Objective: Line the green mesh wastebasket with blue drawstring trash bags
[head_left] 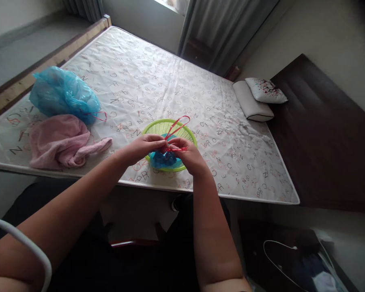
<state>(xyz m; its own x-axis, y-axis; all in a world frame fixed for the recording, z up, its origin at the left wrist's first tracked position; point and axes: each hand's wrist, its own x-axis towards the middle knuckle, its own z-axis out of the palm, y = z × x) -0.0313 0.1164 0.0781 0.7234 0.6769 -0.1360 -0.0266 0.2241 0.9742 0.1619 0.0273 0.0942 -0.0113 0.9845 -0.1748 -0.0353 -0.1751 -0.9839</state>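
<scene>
A light green plastic basket [152, 126] stands on the mattress in front of me. In it lies a small blue plastic bag [163, 161], gathered at the top, its contents hidden. A red drawstring [182, 125] rises in a loop from the bag's neck, and another strand runs across my right fingers. My left hand [153, 144] is closed in a pinch on the string at the bag's neck. Pressed close against it, my right hand [187, 153] also pinches the string. The exact grip between the fingertips is partly hidden.
Left on the mattress [134, 77] are a large full blue plastic bag [63, 93] and a crumpled pink cloth [61, 142]. A pillow [266, 90] and a white bolster [250, 101] lie by the dark headboard [325, 142]. A white cable [276, 242] hangs over the lower-right furniture.
</scene>
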